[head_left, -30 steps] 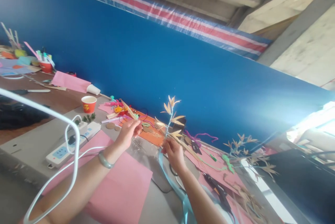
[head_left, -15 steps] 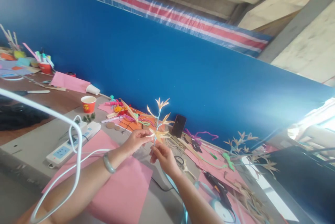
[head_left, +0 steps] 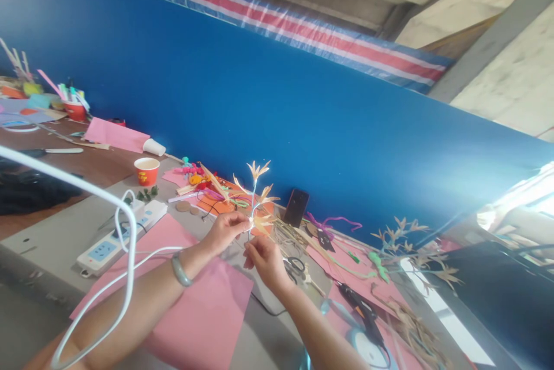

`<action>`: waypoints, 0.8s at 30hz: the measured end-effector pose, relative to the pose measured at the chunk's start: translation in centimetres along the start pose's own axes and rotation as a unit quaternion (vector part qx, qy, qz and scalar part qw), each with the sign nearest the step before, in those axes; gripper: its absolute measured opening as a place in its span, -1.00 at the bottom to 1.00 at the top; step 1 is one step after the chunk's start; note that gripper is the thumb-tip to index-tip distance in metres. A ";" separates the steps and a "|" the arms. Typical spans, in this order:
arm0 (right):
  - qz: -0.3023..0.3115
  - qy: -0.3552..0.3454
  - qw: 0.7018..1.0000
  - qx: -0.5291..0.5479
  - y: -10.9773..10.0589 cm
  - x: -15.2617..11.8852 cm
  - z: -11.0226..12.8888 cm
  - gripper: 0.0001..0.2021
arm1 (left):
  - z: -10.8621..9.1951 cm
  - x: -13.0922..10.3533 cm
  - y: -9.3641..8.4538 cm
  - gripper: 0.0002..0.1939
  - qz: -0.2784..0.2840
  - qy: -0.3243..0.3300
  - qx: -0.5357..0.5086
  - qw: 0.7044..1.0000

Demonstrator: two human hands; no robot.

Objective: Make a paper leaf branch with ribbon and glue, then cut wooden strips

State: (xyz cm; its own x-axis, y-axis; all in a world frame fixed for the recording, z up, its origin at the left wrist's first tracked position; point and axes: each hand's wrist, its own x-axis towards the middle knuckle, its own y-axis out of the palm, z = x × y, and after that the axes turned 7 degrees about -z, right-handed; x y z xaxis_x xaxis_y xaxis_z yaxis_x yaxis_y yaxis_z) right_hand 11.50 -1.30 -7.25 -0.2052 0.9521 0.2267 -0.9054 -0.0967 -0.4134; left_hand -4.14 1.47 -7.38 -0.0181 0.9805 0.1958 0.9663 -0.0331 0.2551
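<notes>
A flower stem [head_left: 254,197] with a light blue wrapped stalk and pale, straw-coloured pointed petals stands upright between my hands. My left hand [head_left: 228,230], with a bracelet on its wrist, pinches it beside the lowest bloom. Just below, my right hand [head_left: 264,259] has its fingers closed around the bottom of the stalk, whose end is hidden. Pink paper [head_left: 208,306] lies beneath my left forearm. Close to my right hand are black-handled scissors [head_left: 295,266].
A white power strip [head_left: 110,246] and a looping white cable [head_left: 129,277] are at the left. Behind stands a red paper cup [head_left: 147,172]. A phone [head_left: 296,207] leans on the blue partition [head_left: 277,110]. At the right are a glue gun [head_left: 361,306] and more straw-coloured flowers [head_left: 400,234].
The flower stem and my right hand have shifted slightly left. The blue strip that hung below my right hand now shows less, mostly behind the forearm.
</notes>
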 end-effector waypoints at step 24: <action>-0.047 -0.007 0.998 -0.044 0.2 0.9 -3.2 -0.80 | -0.3 0.5 -0.5 -0.79 -0.055 0.037 -0.040 0.997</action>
State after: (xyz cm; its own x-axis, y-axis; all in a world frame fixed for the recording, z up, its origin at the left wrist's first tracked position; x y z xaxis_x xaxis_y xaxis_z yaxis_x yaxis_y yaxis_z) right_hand 12.32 0.46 -9.99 -0.1262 0.9518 0.2794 -0.8849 0.0192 -0.4654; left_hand -4.68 1.93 -7.17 -0.1449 0.9619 0.2316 0.9338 0.0556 0.3534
